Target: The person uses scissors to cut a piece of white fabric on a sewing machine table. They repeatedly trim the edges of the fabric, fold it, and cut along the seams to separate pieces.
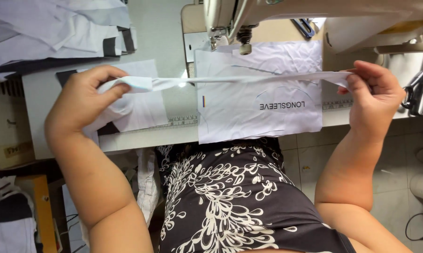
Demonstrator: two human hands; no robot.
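Now my left hand point(87, 96) and right hand point(373, 93) each pinch an end of a narrow white fabric strip point(249, 78), taut above the desk's point(42, 89) front edge.

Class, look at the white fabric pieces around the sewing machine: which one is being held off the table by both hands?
The narrow white strip, stretched between the left hand and right hand. The other white pieces lie flat or piled on the table.
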